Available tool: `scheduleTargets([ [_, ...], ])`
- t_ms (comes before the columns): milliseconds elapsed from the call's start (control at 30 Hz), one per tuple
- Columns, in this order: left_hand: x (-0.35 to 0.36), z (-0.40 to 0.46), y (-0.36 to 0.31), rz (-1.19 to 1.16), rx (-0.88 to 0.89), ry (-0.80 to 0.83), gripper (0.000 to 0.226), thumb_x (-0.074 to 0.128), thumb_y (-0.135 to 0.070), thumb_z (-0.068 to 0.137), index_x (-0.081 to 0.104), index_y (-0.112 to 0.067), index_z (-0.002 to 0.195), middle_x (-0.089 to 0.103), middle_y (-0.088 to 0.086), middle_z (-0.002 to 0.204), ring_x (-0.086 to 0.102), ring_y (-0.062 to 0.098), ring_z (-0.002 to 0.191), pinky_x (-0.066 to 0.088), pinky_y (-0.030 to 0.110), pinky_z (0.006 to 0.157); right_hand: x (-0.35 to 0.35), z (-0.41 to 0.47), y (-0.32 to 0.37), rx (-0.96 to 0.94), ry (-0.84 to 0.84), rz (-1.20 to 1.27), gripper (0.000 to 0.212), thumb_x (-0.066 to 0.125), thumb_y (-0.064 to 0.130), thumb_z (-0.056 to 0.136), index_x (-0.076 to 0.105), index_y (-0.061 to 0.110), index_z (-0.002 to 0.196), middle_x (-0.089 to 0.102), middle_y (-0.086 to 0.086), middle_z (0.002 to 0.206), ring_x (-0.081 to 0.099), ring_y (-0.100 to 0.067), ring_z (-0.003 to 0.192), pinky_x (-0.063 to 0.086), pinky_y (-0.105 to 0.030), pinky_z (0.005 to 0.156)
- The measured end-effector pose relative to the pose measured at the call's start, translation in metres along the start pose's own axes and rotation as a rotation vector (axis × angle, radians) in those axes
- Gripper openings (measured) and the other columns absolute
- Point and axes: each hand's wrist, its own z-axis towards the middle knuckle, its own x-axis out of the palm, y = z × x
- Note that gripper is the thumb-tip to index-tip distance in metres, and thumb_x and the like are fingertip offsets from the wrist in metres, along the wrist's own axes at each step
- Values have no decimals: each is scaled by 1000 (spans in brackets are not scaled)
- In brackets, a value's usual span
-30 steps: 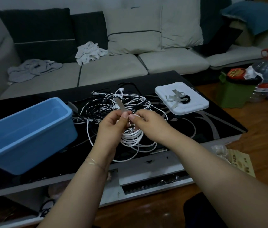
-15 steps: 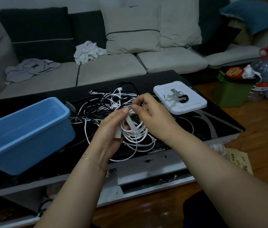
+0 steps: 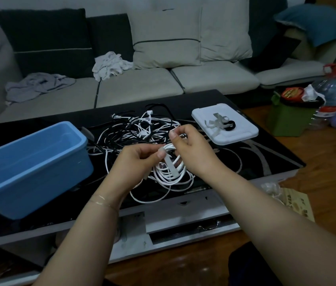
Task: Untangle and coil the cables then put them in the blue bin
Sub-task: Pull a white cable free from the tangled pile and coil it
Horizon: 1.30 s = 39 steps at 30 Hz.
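Holding a white cable coil (image 3: 170, 170) above the bench (image 3: 266, 159) near its front edge, the left hand (image 3: 136, 162) pinches a grey strap (image 3: 169, 164) against it, while the right hand's (image 3: 192, 149) grip clenches the coil's top. Behind lies the tangled cable pile (image 3: 138, 129); the blue bin (image 3: 28, 162) overhangs the front-left edge, and a white tray (image 3: 241, 131) sits right.

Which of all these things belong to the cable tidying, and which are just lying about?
Part of the job:
white cable coil held in the left hand and right hand
tangled cable pile
blue bin
white lid with strap ties

Just lying about:
clothes on the sofa
green box
water bottle
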Motion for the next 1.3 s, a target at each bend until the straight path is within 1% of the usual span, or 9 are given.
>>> scheduleTargets([
  [167,-4,0,1,156,27,-19,9,78,-23,79,74,-28,85,74,-3,73,64,3,60,48,14,56,3,0,0,4,21,-32,10,50,37,96,48,29,91,57,6,74,65,-21,80,47,-33,70],
  [233,-6,-1,2,252,46,-18,8,80,-27,78,73,-26,82,73,-4,70,66,6,61,50,19,59,4,-1,0,-10,35,-73,10,49,38,96,49,29,91,55,6,66,60,-8,64,44,-30,62],
  [367,-2,-3,2,663,181,-108,16,73,-31,79,59,-25,73,64,-4,61,62,12,61,42,28,52,14,-7,1,-6,41,-73,12,49,37,96,50,25,94,55,5,61,57,-11,56,45,-31,60],
  [500,9,-3,1,931,360,-236,14,64,-22,84,57,-12,91,65,9,66,61,38,65,29,34,50,21,-6,6,11,3,-64,12,50,38,96,51,26,92,57,5,69,55,-16,65,45,-33,66],
  [600,10,-5,3,985,425,-300,33,65,-12,79,57,-7,110,63,13,59,60,39,55,25,30,48,22,-9,10,-34,25,-79,12,49,41,95,49,29,92,57,8,67,53,-8,60,42,-30,59],
  [733,7,-6,4,684,302,-360,51,63,-16,82,49,-26,129,63,-4,63,59,20,58,38,33,51,21,-10,11,-110,33,-47,14,49,39,96,49,26,96,52,8,61,46,-5,54,34,-29,58],
  [933,-5,-3,-8,-272,-114,-9,66,76,-17,76,45,-26,134,76,0,90,71,10,82,52,19,67,1,-7,11,-221,115,-19,7,50,37,97,47,31,99,60,9,62,54,-9,56,43,-35,60],
  [1100,-12,-4,-9,-498,-340,209,56,49,-49,78,66,-2,104,74,6,83,69,13,73,54,22,64,-8,-9,12,-386,194,-167,4,49,36,95,51,36,99,63,11,81,59,-11,70,48,-38,67],
  [1300,-20,-4,-3,-657,-388,316,28,55,-28,83,72,-7,81,67,7,75,63,15,71,51,25,74,-3,-15,15,-669,143,-389,17,54,21,94,61,6,96,66,-2,84,52,-15,76,33,-23,66],
])
